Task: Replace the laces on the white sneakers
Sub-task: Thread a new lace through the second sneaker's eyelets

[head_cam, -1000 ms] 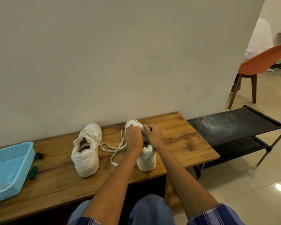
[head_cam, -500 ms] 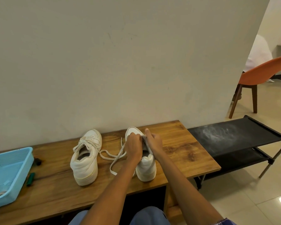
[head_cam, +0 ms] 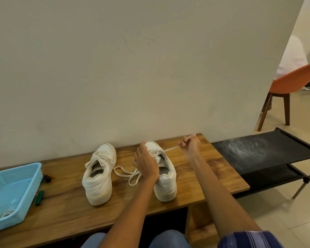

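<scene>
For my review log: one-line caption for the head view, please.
Left hand steadies the right sneaker while right hand pulls its lace sideways on the wooden bench.

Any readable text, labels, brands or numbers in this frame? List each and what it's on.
None readable.
Sneakers: no legible brand or mark.
Blue basket: pale items inside, too blurred to read.
Green thing beside the basket: no legible marking.
</scene>
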Available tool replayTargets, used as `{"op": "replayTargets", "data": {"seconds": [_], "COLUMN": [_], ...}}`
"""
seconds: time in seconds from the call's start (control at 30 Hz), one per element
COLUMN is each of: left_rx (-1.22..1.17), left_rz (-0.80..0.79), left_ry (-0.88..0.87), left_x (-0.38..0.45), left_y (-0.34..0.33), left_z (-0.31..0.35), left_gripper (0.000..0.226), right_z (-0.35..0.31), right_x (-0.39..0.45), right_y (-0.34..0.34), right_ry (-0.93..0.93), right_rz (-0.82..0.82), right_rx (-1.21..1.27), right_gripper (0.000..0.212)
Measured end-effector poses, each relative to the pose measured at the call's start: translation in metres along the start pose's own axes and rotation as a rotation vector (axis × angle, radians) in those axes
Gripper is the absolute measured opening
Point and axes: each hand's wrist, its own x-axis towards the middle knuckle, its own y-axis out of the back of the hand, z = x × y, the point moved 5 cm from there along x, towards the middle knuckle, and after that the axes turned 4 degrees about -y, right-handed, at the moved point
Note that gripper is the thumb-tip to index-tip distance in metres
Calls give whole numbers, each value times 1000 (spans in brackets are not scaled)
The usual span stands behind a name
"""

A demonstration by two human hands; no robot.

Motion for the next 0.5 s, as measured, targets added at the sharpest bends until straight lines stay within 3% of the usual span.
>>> {"op": "replayTargets", "data": {"seconds": [0.03,0.13,0.2,0.23,0.3,0.4,0.43,0.47,0.5], "left_rx": [5,8,18,21,19,15,18,20,24], "left_rz": [-5,-3,1,2,0,4,6,4,1], "left_ry": [9,26,38,44,46,44,44,45,45], "left_x": [0,0,0,0,0,0,0,0,0], "left_y": [-1,-2,-2,-1,-1,-1,-1,-2,-2], "left_z": [-2,-4,-4,-4,-4,-4,-5,-5,-5], "left_gripper": [48,47,46,46,45,44,44,44,44], "right_z": [-2,13,30,33,17,-21,-33,-44,-51], "right_x": [-2,-6,-2,1,-2,-7,-11,-13,-14], "right_y": [-2,-16,-19,-16,-5,48,61,67,64], "right_ry": [25,264,308,309,265,237,284,343,412], "right_rz": [-43,-253,-397,-395,-195,511,686,756,724], "right_rx": [-175,-1138,-1482,-1486,-1153,-313,-258,-315,-403], "right_gripper": [29,38,49,50,39,33,36,37,36]}}
